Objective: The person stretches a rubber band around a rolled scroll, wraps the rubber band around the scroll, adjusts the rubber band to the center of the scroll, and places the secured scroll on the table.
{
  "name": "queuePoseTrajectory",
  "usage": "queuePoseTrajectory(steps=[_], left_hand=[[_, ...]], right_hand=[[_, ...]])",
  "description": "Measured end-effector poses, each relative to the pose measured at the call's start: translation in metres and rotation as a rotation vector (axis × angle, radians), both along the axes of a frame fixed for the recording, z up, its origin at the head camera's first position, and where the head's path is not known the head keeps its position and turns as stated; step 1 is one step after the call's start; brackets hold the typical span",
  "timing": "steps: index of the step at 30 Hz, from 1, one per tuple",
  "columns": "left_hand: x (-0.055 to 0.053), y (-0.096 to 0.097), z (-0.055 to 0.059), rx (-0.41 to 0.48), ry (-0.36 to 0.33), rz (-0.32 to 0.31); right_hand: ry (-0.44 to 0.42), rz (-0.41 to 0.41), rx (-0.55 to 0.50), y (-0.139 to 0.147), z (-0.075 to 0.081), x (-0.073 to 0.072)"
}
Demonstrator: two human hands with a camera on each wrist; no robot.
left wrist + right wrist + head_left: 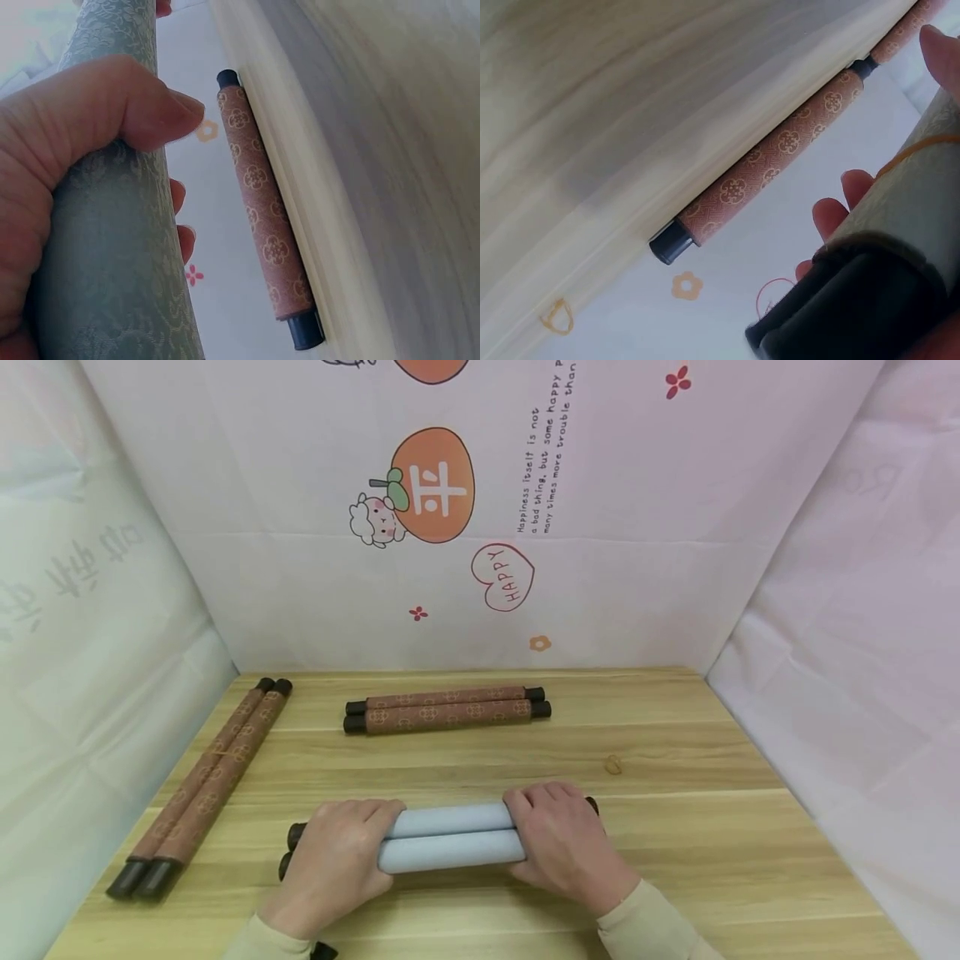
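There are four brown rolls [450,715], two pale-blue rolls [453,852] and two hands [333,852].

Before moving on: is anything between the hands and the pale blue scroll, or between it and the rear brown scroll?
Nothing visible blocks either. The left hand and right hand grip the pale blue scroll, which an orange band crosses. Only tabletop shows between it and the rear brown scroll; a loose loop lies to the right.

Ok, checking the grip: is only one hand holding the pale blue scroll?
No, the left hand and right hand both grip the pale blue scroll.
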State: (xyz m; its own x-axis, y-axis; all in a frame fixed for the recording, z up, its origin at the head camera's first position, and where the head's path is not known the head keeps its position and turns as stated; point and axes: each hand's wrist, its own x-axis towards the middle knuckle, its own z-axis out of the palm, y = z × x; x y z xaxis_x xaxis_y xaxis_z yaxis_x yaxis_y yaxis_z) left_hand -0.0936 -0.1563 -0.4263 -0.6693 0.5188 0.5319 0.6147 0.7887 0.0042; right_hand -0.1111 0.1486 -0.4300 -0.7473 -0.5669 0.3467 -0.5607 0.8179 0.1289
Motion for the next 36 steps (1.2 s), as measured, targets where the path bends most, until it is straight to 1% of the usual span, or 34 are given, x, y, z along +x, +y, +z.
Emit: queuePoseTrajectory(steps=[6,9,11,14,21,23,26,30,33,36], left_hand=[[0.001,0.008,-0.002,0.004,-0.032,-0.016],[0.002,0.009,-0.004,0.002,-0.036,-0.002],[0.003,0.009,-0.005,-0.001,-0.035,0.001],[0.003,0.009,-0.006,-0.009,-0.032,0.006],[0.003,0.007,-0.009,-0.029,-0.034,0.02],[0.003,0.005,-0.009,-0.031,-0.032,0.029],[0.004,0.003,-0.009,-0.033,-0.03,0.043],[0.006,0.002,-0.009,-0.03,-0.043,0.056],[0.007,0.002,-0.008,-0.024,-0.059,0.069],[0.008,0.001,-0.008,-0.018,-0.058,0.076]], right_hand=[[0.023,0.032,0.014,-0.015,-0.002,0.004],[0.026,0.015,0.022,-0.018,-0.003,0.005],[0.013,0.002,0.026,-0.018,-0.003,0.006],[-0.034,-0.007,0.026,-0.017,-0.002,0.007],[-0.193,-0.007,-0.021,-0.008,0.002,0.01],[-0.212,-0.018,-0.022,-0.004,0.002,0.01],[-0.187,-0.04,-0.014,0.003,0.001,0.009],[-0.122,-0.051,-0.015,0.01,0.0,0.007],[-0.082,-0.068,0.005,0.015,-0.001,0.006],[-0.046,-0.085,0.024,0.017,-0.002,0.005]])
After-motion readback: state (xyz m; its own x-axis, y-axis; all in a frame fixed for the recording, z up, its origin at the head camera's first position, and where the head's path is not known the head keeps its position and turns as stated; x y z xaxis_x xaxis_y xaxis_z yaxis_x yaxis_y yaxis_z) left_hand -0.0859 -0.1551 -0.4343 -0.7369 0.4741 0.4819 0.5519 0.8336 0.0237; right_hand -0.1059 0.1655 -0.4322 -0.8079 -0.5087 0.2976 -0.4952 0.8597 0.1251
